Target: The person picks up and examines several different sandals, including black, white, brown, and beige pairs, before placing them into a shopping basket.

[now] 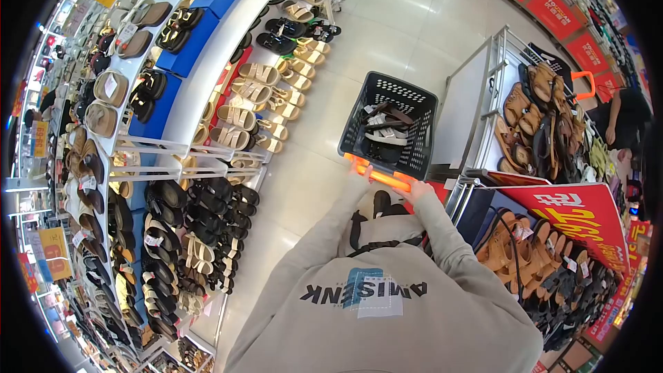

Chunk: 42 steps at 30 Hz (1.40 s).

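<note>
A black shopping basket with perforated walls is in front of me in the aisle. Several dark sandals lie inside it, one with a pale sole. Across its near side runs an orange handle. My left hand is closed around the left end of this handle, and my right hand grips the right end. Both arms reach forward in grey-beige sleeves. My dark shoes show just below the handle. Whether the basket rests on wheels is hidden.
Shelves of sandals line the left side, with more pairs on the floor-level rack. A metal display rack holding brown sandals and a red price sign stands close on the right. Tiled floor stretches ahead. Another person's arm shows far right.
</note>
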{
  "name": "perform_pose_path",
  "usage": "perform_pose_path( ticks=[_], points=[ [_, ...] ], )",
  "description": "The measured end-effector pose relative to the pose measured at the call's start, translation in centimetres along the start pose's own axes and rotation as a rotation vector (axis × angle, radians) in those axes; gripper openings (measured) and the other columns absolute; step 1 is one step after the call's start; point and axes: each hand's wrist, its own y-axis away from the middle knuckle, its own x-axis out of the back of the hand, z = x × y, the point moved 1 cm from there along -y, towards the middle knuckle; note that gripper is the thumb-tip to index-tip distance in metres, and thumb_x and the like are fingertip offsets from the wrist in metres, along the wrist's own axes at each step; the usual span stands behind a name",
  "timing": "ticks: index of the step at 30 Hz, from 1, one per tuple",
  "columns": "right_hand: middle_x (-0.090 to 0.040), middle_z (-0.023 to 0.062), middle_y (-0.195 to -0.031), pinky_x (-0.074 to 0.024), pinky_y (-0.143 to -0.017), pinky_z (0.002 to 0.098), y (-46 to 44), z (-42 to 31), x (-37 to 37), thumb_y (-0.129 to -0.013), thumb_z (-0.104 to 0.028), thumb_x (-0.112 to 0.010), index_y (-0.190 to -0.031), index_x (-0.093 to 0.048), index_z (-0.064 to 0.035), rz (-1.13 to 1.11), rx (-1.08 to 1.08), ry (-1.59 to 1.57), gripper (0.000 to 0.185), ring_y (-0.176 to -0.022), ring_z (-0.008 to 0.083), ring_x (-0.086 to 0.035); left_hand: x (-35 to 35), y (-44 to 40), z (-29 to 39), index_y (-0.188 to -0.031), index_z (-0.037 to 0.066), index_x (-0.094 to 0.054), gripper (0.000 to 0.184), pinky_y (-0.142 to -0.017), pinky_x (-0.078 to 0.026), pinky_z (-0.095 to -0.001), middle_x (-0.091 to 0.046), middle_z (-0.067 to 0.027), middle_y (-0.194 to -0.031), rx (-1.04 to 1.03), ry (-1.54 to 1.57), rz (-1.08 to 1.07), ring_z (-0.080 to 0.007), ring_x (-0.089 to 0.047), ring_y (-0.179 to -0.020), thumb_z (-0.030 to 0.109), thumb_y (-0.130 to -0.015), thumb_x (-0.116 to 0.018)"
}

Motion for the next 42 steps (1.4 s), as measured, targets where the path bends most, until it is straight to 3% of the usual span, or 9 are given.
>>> perform_pose_path(
  ticks=[5,8,16,21,23,26,28,35,42],
  points=[
    [-0.063,0.0140,-0.092,-0.0471,-0.075,0.0380,-0.5,0.8,0.7,-0.069,-0.075,-0.040,-0.113,-0.056,-0.0160,-0.026,-0.069,0.010,0.075,-0.087,0.0277,-0.061,-1.8,-1.6,0.1,-0.137,0.007,-0.016,0.071,-0.053,-0.053,-0.0283,-0.058,-0.0166,-0.086,-0.052,0.049,-0.003,-0.0198,-0.062,-0.060,0.023,-0.082,-0.060],
    [-0.063,0.0139,-0.094,-0.0466,-0.077,0.0395,-0.5,2.0,1.3,-0.069,-0.075,-0.040,-0.115,-0.054,-0.0164,-0.108,-0.135,0.005,0.076,-0.090,0.0279,-0.060,-3.4,-3.6,-1.9,-0.137,0.007,-0.015,0.073,-0.054,-0.053,-0.0289,-0.057,-0.0193,-0.092,-0.154,-0.250,0.002,-0.0205,-0.063,-0.062,0.022,-0.082,-0.060],
    [-0.061,0.0149,-0.097,-0.0456,-0.077,0.0402,-0.7,6.3,0.2,-0.074,-0.062,-0.049,-0.109,-0.054,-0.0097,-0.009,-0.195,-0.073,0.063,-0.091,0.0323,-0.058,-7.4,-0.9,1.1,-0.139,0.008,-0.008,0.079,-0.055,-0.050,-0.0285,-0.060,-0.0087,-0.071,0.012,-0.019,-0.141,-0.0172,-0.061,-0.059,0.028,-0.082,-0.060],
    [-0.059,0.0150,-0.101,-0.0447,-0.080,0.0387,1.1,4.3,2.4,-0.077,-0.052,-0.053,-0.111,-0.052,-0.0091,0.081,-0.047,-0.031,0.055,-0.095,0.0309,-0.056,-5.1,-0.6,0.5,-0.138,0.010,-0.016,0.076,-0.057,-0.048,-0.0278,-0.060,-0.0062,-0.070,-0.041,-0.229,-0.124,-0.0120,-0.057,-0.061,0.037,-0.082,-0.059],
    [-0.059,0.0138,-0.104,-0.0438,-0.082,0.0378,2.5,0.9,5.5,-0.078,-0.050,-0.053,-0.112,-0.052,-0.0098,0.102,0.025,-0.033,0.052,-0.098,0.0289,-0.055,-2.9,0.5,0.2,-0.136,0.013,-0.024,0.066,-0.061,-0.047,-0.0298,-0.062,-0.0080,-0.077,-0.062,-0.265,-0.296,-0.0153,-0.059,-0.067,0.038,-0.083,-0.055],
    [-0.062,0.0113,-0.095,-0.0461,-0.076,0.0359,2.2,-4.4,8.2,-0.078,-0.049,-0.054,-0.111,-0.053,-0.0099,0.066,0.179,-0.091,0.051,-0.090,0.0275,-0.059,3.6,7.2,3.8,-0.131,0.012,-0.033,0.057,-0.067,-0.047,-0.0302,-0.062,-0.0106,-0.085,-0.155,0.033,-0.296,-0.0154,-0.059,-0.073,0.036,-0.085,-0.053],
    [-0.064,0.0107,-0.085,-0.0476,-0.069,0.0344,1.9,-8.3,8.6,-0.080,-0.048,-0.053,-0.107,-0.055,-0.0076,0.007,0.326,-0.151,0.049,-0.080,0.0271,-0.062,8.4,10.8,3.5,-0.130,0.011,-0.034,0.054,-0.071,-0.047,-0.0321,-0.060,-0.0138,-0.095,-0.146,0.149,-0.194,-0.0169,-0.058,-0.081,0.035,-0.086,-0.053],
    [-0.063,0.0140,-0.088,-0.0470,-0.075,0.0406,1.8,-22.5,4.5,-0.080,-0.055,-0.043,-0.109,-0.052,-0.0054,-0.289,0.745,0.220,0.058,-0.085,0.0318,-0.060,21.9,23.1,0.1,-0.130,0.012,-0.035,0.055,-0.078,-0.046,-0.0361,-0.055,-0.0193,-0.106,-0.051,-0.919,0.372,-0.0319,-0.057,-0.090,0.035,-0.083,-0.052],
    [-0.062,0.0174,-0.091,-0.0458,-0.078,0.0396,5.0,-33.8,-4.0,-0.079,-0.057,-0.044,-0.113,-0.049,-0.0072,-0.508,1.069,0.469,0.060,-0.089,0.0322,-0.058,24.9,30.9,-4.0,-0.133,0.013,-0.029,0.061,-0.076,-0.045,-0.0445,-0.052,-0.0218,-0.108,0.102,-0.504,0.624,-0.0381,-0.055,-0.089,0.034,-0.081,-0.053]
  ],
)
